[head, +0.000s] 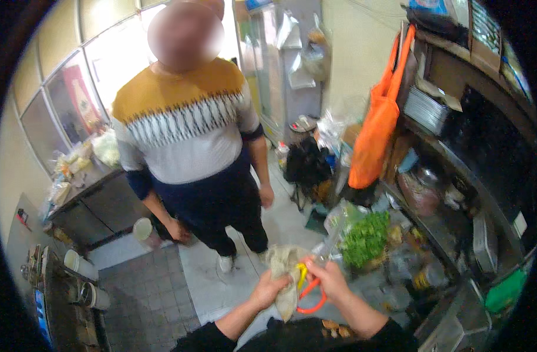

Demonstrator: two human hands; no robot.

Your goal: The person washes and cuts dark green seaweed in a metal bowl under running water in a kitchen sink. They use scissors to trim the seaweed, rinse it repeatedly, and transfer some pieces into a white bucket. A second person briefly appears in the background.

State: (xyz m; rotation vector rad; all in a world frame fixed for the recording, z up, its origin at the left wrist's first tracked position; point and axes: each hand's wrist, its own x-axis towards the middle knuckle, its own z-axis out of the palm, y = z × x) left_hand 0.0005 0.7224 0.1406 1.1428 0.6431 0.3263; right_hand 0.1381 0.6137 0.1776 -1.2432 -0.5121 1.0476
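Observation:
My left hand [269,289] grips a beige cloth [287,297], which hangs below the fingers and bunches up above them. Close by on the right, my right hand [328,275] is closed on scissors [313,303] with orange and yellow handles. The handle loops point down towards me, and the cloth touches or lies very near them. Where the blades lie I cannot tell, as the fingers and blur hide them. Beyond my right hand lies a bunch of green leafy herbs [365,240], partly in clear plastic.
A person [193,145] in a patterned sweater stands facing me. An orange bag [374,136] hangs at the right, near cluttered shelves [453,163]. White buckets [81,265] stand at the left beside a dark floor mat [149,299]. A bagged heap covers the far-left counter [90,185].

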